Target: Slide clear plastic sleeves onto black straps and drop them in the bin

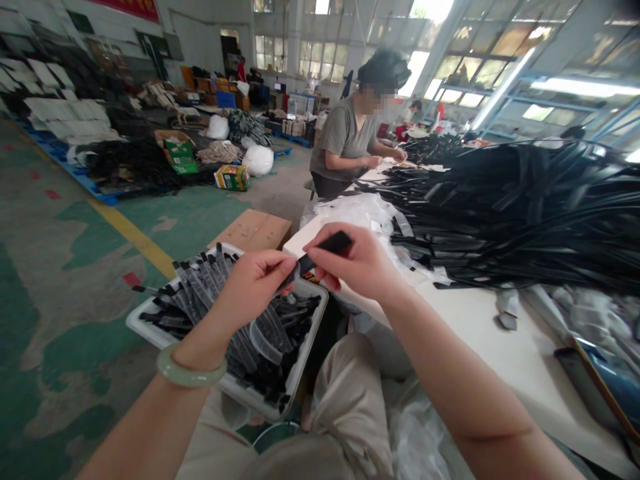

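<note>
Between my two hands a short black strip (335,245) is held above the near edge of the table and the white bin. My left hand (256,283) is closed, with thumb and fingers pinching the strip's lower left end. Closed on its upper right part is my right hand (353,260); the strip's dark end sticks out past the fingers. Under my left hand stands the white bin (134,327), filled with several black strips in clear plastic sleeves (200,287). A big heap of long black strips (500,213) lies on the white table (470,327).
A cardboard box (253,230) stands behind the bin. Clear plastic bags (370,210) lie on the table's far left edge. A phone-like device (610,380) rests at the right. Across the table a person in a grey shirt (345,133) works with both hands.
</note>
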`<state>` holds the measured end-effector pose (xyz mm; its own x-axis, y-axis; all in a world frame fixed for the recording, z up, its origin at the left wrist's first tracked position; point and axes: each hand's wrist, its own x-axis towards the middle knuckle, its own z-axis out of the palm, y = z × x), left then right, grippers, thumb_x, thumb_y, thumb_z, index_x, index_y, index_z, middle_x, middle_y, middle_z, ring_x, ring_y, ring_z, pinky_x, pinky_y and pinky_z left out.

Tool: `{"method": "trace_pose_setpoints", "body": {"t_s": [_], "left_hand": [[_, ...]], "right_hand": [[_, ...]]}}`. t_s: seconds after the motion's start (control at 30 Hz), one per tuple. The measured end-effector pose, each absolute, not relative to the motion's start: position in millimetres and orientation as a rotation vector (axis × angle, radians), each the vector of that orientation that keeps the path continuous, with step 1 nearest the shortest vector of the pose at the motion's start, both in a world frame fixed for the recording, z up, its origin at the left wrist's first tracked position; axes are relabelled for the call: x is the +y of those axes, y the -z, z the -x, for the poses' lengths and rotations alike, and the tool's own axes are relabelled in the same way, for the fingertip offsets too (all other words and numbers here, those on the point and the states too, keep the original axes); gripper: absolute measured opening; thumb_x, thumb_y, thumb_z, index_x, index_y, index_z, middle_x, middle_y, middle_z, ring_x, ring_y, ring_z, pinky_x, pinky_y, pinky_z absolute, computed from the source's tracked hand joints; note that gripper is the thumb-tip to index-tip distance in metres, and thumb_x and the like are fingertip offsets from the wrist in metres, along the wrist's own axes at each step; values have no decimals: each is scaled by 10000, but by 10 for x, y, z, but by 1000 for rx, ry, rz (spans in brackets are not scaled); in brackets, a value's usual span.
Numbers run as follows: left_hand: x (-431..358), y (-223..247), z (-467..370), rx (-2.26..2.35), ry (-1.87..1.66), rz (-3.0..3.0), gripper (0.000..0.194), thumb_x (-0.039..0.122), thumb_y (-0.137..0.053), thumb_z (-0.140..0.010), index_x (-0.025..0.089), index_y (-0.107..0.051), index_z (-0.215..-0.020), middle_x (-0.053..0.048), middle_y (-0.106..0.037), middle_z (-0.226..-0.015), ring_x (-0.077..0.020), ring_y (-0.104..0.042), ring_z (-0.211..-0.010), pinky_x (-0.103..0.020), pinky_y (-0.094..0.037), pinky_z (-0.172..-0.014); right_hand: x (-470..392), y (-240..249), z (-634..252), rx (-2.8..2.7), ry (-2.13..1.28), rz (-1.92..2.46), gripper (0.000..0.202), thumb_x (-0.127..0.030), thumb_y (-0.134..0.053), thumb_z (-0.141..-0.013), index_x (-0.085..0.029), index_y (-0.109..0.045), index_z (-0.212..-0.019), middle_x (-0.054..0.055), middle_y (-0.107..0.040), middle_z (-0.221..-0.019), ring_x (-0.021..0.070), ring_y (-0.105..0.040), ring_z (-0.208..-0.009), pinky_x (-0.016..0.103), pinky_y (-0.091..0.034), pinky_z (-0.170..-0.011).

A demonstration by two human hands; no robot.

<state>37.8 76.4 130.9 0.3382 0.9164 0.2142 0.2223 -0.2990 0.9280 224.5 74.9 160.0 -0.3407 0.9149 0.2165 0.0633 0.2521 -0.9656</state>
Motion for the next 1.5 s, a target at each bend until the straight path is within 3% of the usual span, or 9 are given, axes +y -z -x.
{"method": "trace_pose_setpoints", "body": {"t_s": [0.37, 0.53, 0.7, 0.83, 1.0, 1.1, 1.2, 1.33, 1.5], "left_hand": [[1213, -1000, 21, 1462, -1042, -2424, 531, 400, -148, -1014, 145, -605, -1096, -78, -728, -958, -201, -675, -855, -288, -503, -744], [1628, -1451, 456, 1503, -666, -2778, 484, 409, -281, -971, 105, -621, -1132, -135, -726, -856, -263, -658, -760, -361, -478, -714], [1617, -1618, 440, 1154, -215, -3139, 303, 346, -461, -883, 135, -659, -974, -140, -703, -708, -298, -639, -668, -388, -461, -663], [1480, -795, 336, 736, 44, -3191, 145, 217, -593, -794, 148, -647, -910, -117, -715, -681, -288, -661, -608, -370, -492, -599], [993, 747, 421, 778, 19, -3117, 99, 157, -594, -807, 167, -684, -849, -110, -771, -807, -274, -746, -763, -374, -600, -711], [643, 1589, 503, 1018, -126, -2948, 511, 127, -570, -797, 247, -597, -1293, -84, -680, -1307, -285, -649, -1188, -423, -579, -938], [526, 2015, 362, 1237, -341, -2700, 447, 194, -466, -906, 253, -585, -1333, -67, -630, -1370, -264, -610, -1240, -428, -553, -998], [731, 1474, -288, 1140, -834, -2718, 339, 284, -484, -939, 224, -664, -1220, -84, -733, -1213, -257, -690, -1122, -394, -595, -959], [941, 175, -1311, 695, -1047, -2855, 355, 224, -492, -944, 164, -595, -1279, -131, -675, -1286, -268, -602, -1242, -462, -541, -1047]], "right_hand": [[1100, -1272, -1489, -1695, -1339, 1134, 145, -189, -604, -893, -169, -617, -750, 13, -682, -590, 173, -684, -521, 281, -593, -523], [1296, -1152, -1014, -1228, -1489, 834, 164, -80, -540, -843, -192, -660, -848, -22, -710, -703, 144, -712, -686, 293, -597, -752], [986, -781, -950, -884, -1642, 649, 184, -320, -688, -761, -193, -646, -887, 14, -725, -818, 156, -709, -776, 294, -571, -807], [547, -35, -991, -911, -1682, 1056, 369, -478, -626, -765, -183, -623, -986, 49, -717, -913, 169, -694, -798, 321, -558, -791], [84, 529, -1441, -1080, -1579, 1350, 433, -161, -774, -524, -143, -681, -946, 82, -726, -903, 215, -667, -725, 299, -527, -613], [91, 298, -2104, -1428, -1180, 1515, 432, -130, -683, -682, -176, -687, -1111, 80, -733, -1018, 201, -679, -782, 278, -529, -651], [344, -158, -2945, -1710, -424, 1803, 249, -199, -495, -915, -167, -721, -1016, 101, -729, -951, 217, -670, -841, 328, -523, -796], [712, -521, -3840, -1677, -122, 2026, 271, -194, -575, -885, -100, -687, -1113, 187, -662, -1149, 272, -614, -1035, 374, -441, -938], [695, -437, -4179, -1733, -57, 2243, 120, -180, -619, -860, -139, -732, -855, 137, -727, -959, 259, -645, -974, 315, -427, -871]]}}
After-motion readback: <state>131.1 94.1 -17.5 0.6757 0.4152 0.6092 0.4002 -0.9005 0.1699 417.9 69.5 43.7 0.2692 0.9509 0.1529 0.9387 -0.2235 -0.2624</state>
